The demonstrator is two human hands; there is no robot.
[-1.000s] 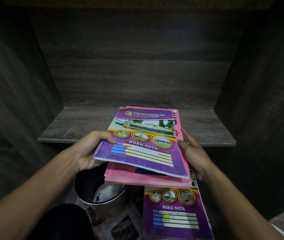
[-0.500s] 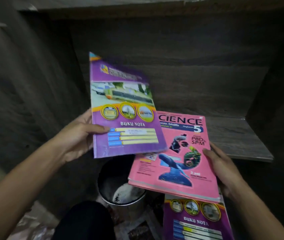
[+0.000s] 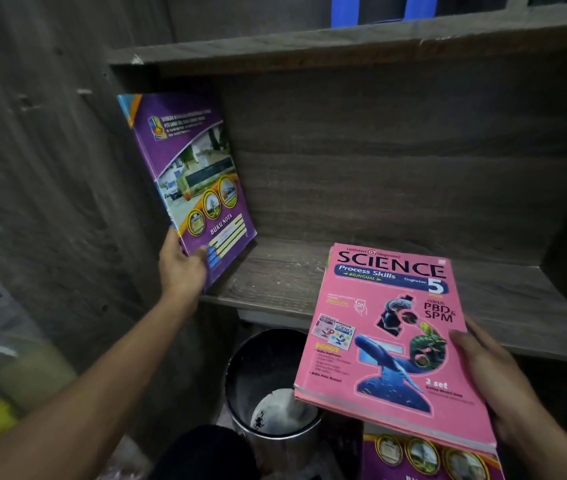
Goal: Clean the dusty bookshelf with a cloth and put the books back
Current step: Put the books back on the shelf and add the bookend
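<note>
A purple "Buku Nota" notebook (image 3: pixel 194 188) stands nearly upright at the left end of the dark wooden shelf (image 3: pixel 313 275), leaning toward the left side wall. My left hand (image 3: pixel 181 268) grips its lower front corner. A pink "Science Process Skills" book (image 3: pixel 389 344) lies flat in the air in front of the shelf, on top of a thin stack. My right hand (image 3: pixel 489 372) holds that stack by its right edge, thumb on the cover. No cloth is in view.
A metal bucket (image 3: pixel 271 386) with something pale inside stands on the floor below the shelf. Another purple notebook (image 3: pixel 427 459) lies on the floor at lower right. An upper shelf board (image 3: pixel 344 46) carries blue objects. The shelf's side wall (image 3: pixel 50 168) rises at left.
My left hand lifted the purple notebook off the stack, carried it left and up, and stood it on the shelf's left end. My right hand kept hold of the pink book.
</note>
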